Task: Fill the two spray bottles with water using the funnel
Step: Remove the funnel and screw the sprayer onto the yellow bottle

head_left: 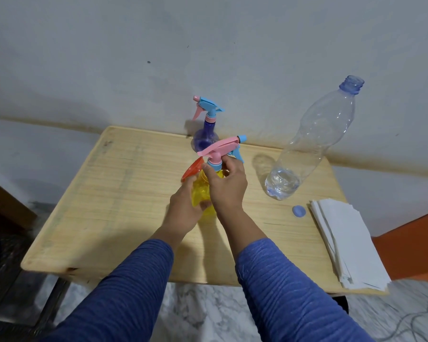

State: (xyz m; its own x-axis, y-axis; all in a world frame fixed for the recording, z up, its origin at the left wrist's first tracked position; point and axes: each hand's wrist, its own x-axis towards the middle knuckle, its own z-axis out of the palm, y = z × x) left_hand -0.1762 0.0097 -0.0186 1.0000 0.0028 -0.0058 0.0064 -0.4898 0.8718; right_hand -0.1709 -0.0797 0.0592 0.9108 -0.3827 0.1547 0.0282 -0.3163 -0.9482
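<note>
A yellow spray bottle [200, 192] stands mid-table. My left hand [183, 208] grips its body from the left. My right hand [226, 185] pinches the collar of its pink and blue spray head [220, 149], which sits on the bottle's neck. An orange funnel [192, 170] lies just left of the neck, partly behind my fingers. A purple spray bottle [205, 137] with a blue and pink spray head stands behind, near the wall. A large clear water bottle [314, 141] stands uncapped to the right, with a little water at its bottom.
The wooden table [114, 198] stands against a white wall. A blue bottle cap [298, 210] lies on the table near the water bottle. A stack of white paper napkins [344, 243] lies at the right edge. An orange object [410, 248] is beyond the table's right side.
</note>
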